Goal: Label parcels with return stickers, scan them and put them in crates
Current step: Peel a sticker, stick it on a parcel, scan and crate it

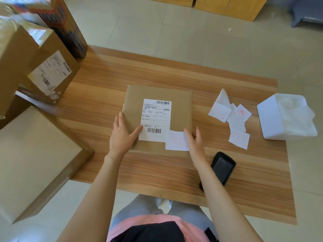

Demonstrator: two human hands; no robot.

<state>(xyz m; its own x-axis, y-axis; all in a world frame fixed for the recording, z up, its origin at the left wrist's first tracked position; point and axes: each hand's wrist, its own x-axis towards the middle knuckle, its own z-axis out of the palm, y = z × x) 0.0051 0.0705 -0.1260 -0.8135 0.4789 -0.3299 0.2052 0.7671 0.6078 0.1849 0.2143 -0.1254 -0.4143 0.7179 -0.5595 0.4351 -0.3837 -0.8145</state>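
My flat brown paper parcel point(158, 119) lies mid-surface. My left hand point(123, 135), fingers straight, steadies it; my right hand point(194, 139), released, smooths the small white red-stamped return sticker point(176, 141). I'd press its edges outward.

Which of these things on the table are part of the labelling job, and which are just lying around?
Part of the job:
brown parcel
shipping label
return sticker
loose stickers
scanner
left hand
right hand

Just lying about:
white foam box
big cardboard boxes
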